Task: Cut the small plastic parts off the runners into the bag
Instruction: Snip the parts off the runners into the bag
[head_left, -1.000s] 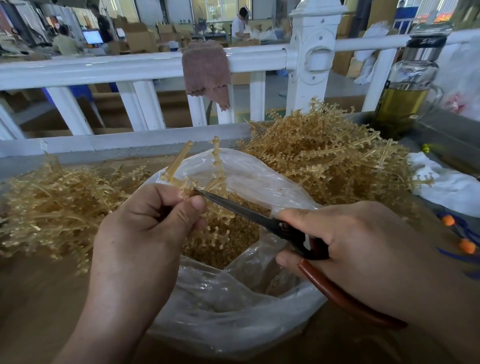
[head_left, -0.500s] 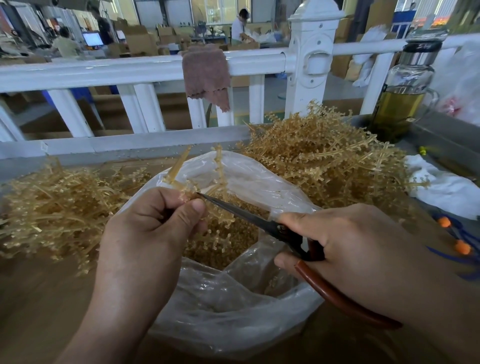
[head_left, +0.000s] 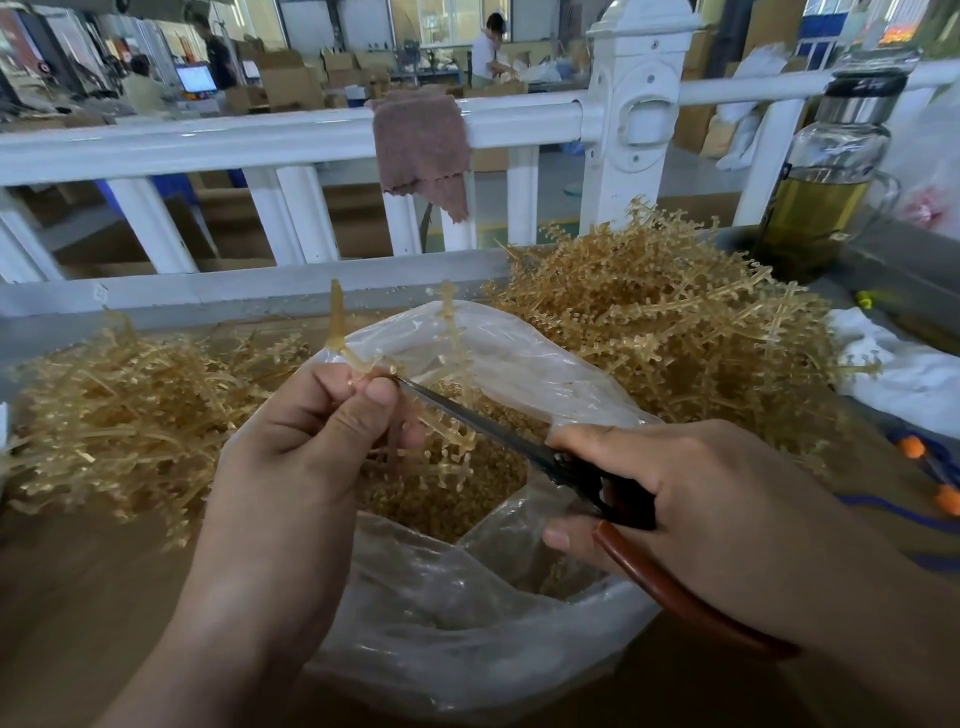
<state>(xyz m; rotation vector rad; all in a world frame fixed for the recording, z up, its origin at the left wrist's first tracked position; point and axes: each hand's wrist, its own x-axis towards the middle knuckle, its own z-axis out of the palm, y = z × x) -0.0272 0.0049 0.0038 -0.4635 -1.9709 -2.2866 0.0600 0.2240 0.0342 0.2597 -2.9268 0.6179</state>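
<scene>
Factory floor, cardboard boxes and a few workers far back. A white railing (head_left: 260, 140) runs along the far edge of a brown worktable (head_left: 78, 597), with a brown cloth (head_left: 421, 150) draped over the top rail. A glass bottle (head_left: 826, 176) of yellow liquid stands at the far right, a white rag (head_left: 893, 364) lies near it.

A clear plastic bag (head_left: 467, 639) sits open in the middle of the table, between the person's arms, with a heap of small amber cut parts (head_left: 467, 493) inside. There is a big tangled pile of amber runners (head_left: 675, 322) behind the bag on the right, and a flatter pile of runners (head_left: 104, 415) on the left.

The left hand (head_left: 291, 467) is over the bag mouth, thumb and fingers pinching one runner (head_left: 337, 322). Its stem sticks up past the bag rim and its branches hang down into the opening.

The right hand (head_left: 717, 499) grips the scissors (head_left: 498, 436), fingers curled round the reddish-brown handles. The dark blades point left across the bag, tip right at the left thumb and touching the held runner. Blades look nearly together; can't tell if a part is between them.
</scene>
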